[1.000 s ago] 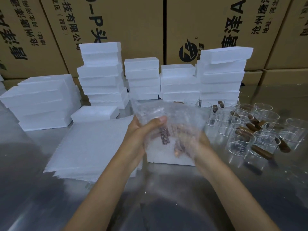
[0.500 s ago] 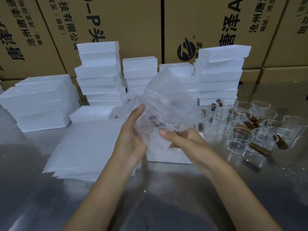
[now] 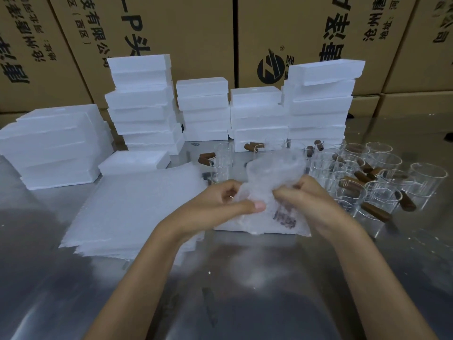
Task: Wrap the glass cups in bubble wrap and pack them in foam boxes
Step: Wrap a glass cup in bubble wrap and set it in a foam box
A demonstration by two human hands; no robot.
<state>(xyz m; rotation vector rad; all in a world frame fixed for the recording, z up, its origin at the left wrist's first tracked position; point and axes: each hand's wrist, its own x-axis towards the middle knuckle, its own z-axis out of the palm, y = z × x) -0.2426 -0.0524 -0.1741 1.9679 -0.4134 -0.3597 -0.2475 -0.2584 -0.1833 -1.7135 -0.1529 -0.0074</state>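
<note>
Printed cardboard cartons (image 3: 171, 33) back a reflective steel worktop (image 3: 245, 278) bearing stacks of white foam boxes (image 3: 144, 101). Both the left hand (image 3: 220, 204) and right hand (image 3: 306, 197) pinch a crinkled, translucent bubble wrap bundle (image 3: 272, 173) enclosing one cup, above an open foam box (image 3: 259, 229). Many cylindrical clear glass cups (image 3: 382, 173) with brown handles stand unwrapped at right; flat foam sheets (image 3: 127, 212) lie left. Packing appears far from finished.

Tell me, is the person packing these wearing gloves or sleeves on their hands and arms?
No. Both the left hand and the right hand are bare, with no gloves. The forearms are uncovered as far as the picture shows, with no sleeves, watch or bracelets in view. Nails look short and unpainted.
</note>
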